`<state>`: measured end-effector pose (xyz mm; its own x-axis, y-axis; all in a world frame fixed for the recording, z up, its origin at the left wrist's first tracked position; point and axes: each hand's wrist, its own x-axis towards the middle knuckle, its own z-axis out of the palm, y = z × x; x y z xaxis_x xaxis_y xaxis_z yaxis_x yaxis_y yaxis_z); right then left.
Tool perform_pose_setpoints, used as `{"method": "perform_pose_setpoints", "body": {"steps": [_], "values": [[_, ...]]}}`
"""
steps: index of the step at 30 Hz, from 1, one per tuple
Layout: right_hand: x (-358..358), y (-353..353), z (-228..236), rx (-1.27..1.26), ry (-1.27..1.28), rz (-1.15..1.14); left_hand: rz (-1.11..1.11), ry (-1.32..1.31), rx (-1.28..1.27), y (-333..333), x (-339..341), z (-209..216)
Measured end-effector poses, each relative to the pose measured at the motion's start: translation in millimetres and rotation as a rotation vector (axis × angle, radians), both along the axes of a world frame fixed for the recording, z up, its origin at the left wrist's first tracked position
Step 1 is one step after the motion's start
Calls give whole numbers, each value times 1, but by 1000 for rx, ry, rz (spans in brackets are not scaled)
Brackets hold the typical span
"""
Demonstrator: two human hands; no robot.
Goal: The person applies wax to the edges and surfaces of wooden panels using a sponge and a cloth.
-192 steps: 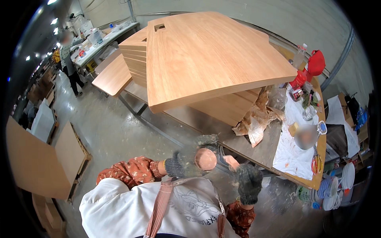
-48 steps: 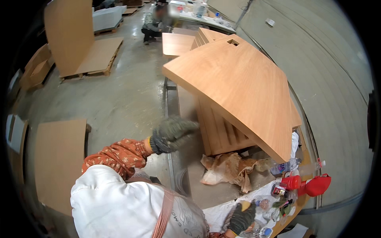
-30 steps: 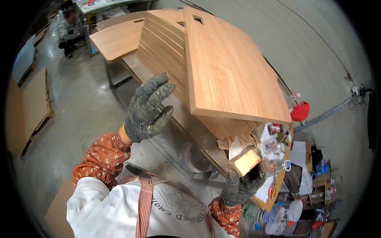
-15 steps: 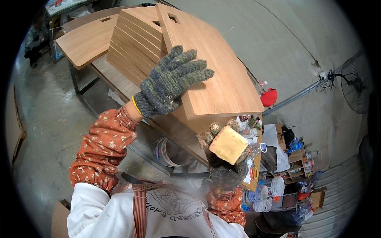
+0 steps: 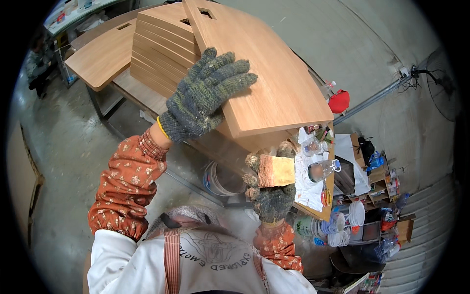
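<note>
My left hand [image 5: 203, 95], in a grey-green knit glove, lies with fingers stretched out on the near left corner of a wooden panel [image 5: 269, 73]. This panel has a rectangular cutout at its far end and sits slantwise on top of a stack of similar boards [image 5: 159, 54]. My right hand [image 5: 274, 203], in a dirty knit glove, is closed round a yellow sponge-like block [image 5: 281, 171] with a rough brown side. The block is held off the panel's near edge, its pale face turned up and to the right. Part of the right thumb side is hidden.
A bench with papers [image 5: 311, 191] and a clear plastic jug [image 5: 320, 170] stands right of the right hand. A bucket [image 5: 223, 179] is on the floor beneath the boards. White tubs [image 5: 338, 223], a red object [image 5: 339, 102] and a wall fan [image 5: 443, 83] are farther right.
My right hand has turned the block, so its brown side now shows, and shifted slightly. My left hand stays on the panel. The whole view has shifted a little.
</note>
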<state>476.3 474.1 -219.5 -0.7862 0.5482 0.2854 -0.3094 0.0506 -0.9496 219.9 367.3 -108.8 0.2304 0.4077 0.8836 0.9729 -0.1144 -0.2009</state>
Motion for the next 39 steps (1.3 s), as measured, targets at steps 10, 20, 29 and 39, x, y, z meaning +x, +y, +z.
{"method": "perform_pose_setpoints", "body": {"steps": [10,20,29,39], "values": [[-17,-4,5,-847,592,655,35,14,-18,1,-5,0],[-6,-55,8,184,191,-328,-97,103,-19,9,-20,8],[-50,-122,38,987,-22,-1330,-267,194,-43,17,-28,13],[-74,-130,51,820,45,-1289,-398,115,-31,18,-29,3]]}}
